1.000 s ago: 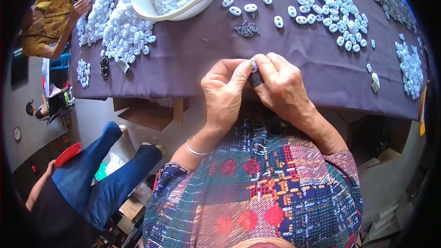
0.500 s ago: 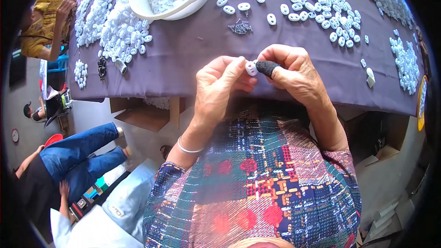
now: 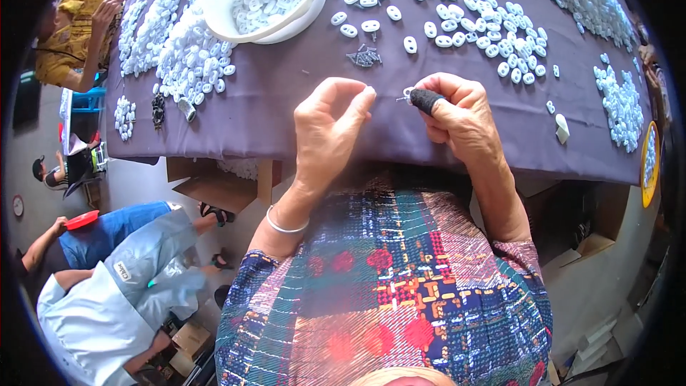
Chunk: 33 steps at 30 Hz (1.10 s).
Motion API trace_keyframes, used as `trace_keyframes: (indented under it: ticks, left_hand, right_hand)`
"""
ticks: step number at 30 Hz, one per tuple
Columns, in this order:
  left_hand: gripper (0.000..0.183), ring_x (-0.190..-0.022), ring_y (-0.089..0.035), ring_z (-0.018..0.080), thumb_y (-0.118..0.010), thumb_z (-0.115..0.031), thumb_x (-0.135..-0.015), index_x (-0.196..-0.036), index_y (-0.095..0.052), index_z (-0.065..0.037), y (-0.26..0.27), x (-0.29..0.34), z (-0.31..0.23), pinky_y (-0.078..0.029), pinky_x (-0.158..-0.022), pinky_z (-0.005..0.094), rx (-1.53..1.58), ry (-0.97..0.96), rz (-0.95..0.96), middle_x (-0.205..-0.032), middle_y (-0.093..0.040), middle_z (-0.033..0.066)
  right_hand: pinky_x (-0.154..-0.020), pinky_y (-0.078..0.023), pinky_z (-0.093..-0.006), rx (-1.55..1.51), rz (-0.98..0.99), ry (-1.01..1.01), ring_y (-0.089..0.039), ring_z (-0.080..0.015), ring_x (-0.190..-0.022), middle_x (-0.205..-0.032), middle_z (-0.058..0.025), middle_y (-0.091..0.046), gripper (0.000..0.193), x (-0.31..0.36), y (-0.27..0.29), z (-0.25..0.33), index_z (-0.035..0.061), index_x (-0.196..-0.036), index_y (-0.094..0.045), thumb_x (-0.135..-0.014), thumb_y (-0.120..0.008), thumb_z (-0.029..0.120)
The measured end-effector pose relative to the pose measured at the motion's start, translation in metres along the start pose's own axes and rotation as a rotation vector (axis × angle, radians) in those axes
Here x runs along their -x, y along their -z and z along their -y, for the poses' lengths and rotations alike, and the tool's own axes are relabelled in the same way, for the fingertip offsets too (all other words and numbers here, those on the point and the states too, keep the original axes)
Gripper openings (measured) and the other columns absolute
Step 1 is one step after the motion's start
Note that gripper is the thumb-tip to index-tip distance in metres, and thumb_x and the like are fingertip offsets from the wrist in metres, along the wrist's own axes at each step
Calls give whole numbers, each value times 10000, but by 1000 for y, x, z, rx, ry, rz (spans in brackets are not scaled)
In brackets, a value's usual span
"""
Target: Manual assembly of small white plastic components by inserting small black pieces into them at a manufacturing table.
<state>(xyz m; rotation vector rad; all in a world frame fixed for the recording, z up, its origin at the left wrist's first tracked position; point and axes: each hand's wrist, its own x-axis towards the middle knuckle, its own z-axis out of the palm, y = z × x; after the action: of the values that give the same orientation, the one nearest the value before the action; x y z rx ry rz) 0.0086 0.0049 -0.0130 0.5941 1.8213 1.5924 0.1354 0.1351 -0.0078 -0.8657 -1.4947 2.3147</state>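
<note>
My right hand (image 3: 464, 111), a black cover on its thumb, pinches a small white plastic piece (image 3: 408, 92) above the near part of the table. A thin metal screw (image 3: 401, 99) juts from that piece toward the left. Apart from it, my left hand (image 3: 330, 120) has thumb and forefinger tips pressed together; whatever may be between them is too small to make out. A little pile of screws (image 3: 365, 56) lies beyond my hands. Past it are loose white oval two-holed pieces (image 3: 369, 26), with a larger scatter of such pieces (image 3: 504, 36) to the right.
A white bowl (image 3: 286, 28) of oval pieces stands at the far left beside heaps of white pieces (image 3: 193, 57). A pale wedge (image 3: 562, 129) and more small pieces (image 3: 620, 104) lie at right. Other people (image 3: 75, 36) are to the left. An open cardboard box (image 3: 214, 193) sits below the table edge.
My hands have drawn apart; the white piece stays in my right hand, its screw now showing. My left fingers have let go of it. People at lower left have shifted.
</note>
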Motion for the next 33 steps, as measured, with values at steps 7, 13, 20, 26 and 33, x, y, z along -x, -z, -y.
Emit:
trace_keyframes:
  ticks: [7,13,20,26,33]
  left_hand:
    - [104,-688,-598,173,-668,-43,-777,-857,-620,2,-1,-11,10,-473,-638,277,-357,-511,-99,-782,-614,110]
    - [86,-642,-459,12,-638,-79,-840,-834,-612,3,-5,0,-5,-387,-586,158,-111,-171,117,-705,-552,-55]
    - [75,-683,-527,58,-645,-71,-816,-810,-629,2,-7,8,4,-431,-614,217,-59,-256,64,-722,-593,16]
    - [96,-688,-507,26,-634,-78,-839,-848,-614,16,-5,10,10,-420,-600,185,114,-156,188,-739,-580,-15]
    - [95,-677,-495,13,-631,-81,-844,-842,-611,12,-4,11,10,-406,-582,177,197,-138,183,-732,-574,-33]
  right_hand:
    - [-385,-252,-182,45,-7,25,-325,-13,-452,-579,32,-461,89,-2,-5,1,-25,-859,-583,-848,-583,64]
    - [-390,-283,-174,31,43,38,-376,-20,-461,-628,18,-495,90,-5,-8,-4,-20,-880,-577,-851,-574,64]
    - [-430,-321,-163,104,42,79,-411,-28,-495,-657,15,-499,129,10,-16,-8,12,-955,-567,-845,-512,50]
    - [-439,-317,-154,108,60,98,-424,-14,-501,-642,34,-508,119,10,-9,-10,11,-934,-589,-835,-524,7]
    - [-422,-274,-171,176,-14,129,-360,-18,-476,-604,49,-442,131,14,-21,-9,3,-940,-565,-878,-555,118]
